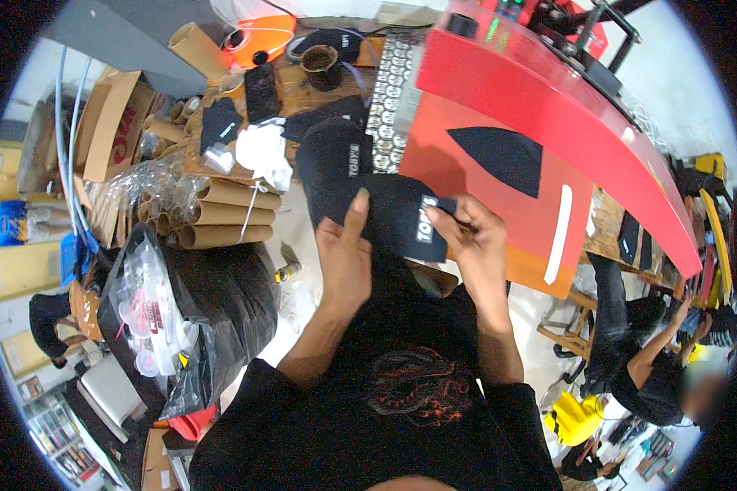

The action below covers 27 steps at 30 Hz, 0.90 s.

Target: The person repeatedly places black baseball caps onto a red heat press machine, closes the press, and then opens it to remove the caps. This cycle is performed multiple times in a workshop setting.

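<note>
My left hand (344,258) grips a black fabric piece (397,204) near the middle of the view, thumb lying on top. My right hand (479,245) pinches the same piece at its right edge, beside a white printed label. A second black piece (323,168), also with white lettering, lies behind it, partly overlapped; I cannot tell whether my hands hold it too. To the right is a red press (532,86) with an orange-red pad (508,233). On the pad lie a pointed black fabric panel (499,155) and a white strip (558,233).
A wooden table (295,82) behind holds black pieces, a pot and white cloth. Cardboard tubes (225,229) and a black bag (237,303) of plastic items sit left. Co-workers are at the right (647,376) and far left (53,323). A yellow object (573,416) is lower right.
</note>
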Motion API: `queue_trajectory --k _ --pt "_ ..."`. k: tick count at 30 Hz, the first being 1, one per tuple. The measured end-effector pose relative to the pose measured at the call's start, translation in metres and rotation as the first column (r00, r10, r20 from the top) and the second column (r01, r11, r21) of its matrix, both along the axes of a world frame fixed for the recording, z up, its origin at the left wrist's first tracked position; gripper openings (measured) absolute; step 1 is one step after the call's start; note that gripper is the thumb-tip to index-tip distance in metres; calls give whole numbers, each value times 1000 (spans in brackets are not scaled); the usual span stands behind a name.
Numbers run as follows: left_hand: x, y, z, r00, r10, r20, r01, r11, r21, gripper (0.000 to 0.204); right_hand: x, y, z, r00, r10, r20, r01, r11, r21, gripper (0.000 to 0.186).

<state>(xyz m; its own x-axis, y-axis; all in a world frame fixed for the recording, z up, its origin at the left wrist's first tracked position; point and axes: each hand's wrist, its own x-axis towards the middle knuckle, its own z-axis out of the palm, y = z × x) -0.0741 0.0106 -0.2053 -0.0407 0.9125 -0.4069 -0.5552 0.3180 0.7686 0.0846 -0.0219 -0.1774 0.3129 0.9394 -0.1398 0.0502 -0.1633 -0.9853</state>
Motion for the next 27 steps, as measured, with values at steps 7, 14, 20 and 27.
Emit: queue_trajectory --k 7,14,20,27 --pt "-71 89 -35 705 14 -709 139 978 158 41 -39 95 -44 847 81 525 -118 992 38 28" --pt "-67 73 -71 164 409 -898 236 867 438 78 6 26 -41 811 -57 582 -7 994 107 25" --pt "-32 60 -22 350 380 -856 600 611 517 37 98 -17 -26 536 -105 838 -82 981 176 25" --pt "77 89 -35 240 377 -895 894 274 355 34 156 21 -48 169 113 979 -155 984 -87 78"
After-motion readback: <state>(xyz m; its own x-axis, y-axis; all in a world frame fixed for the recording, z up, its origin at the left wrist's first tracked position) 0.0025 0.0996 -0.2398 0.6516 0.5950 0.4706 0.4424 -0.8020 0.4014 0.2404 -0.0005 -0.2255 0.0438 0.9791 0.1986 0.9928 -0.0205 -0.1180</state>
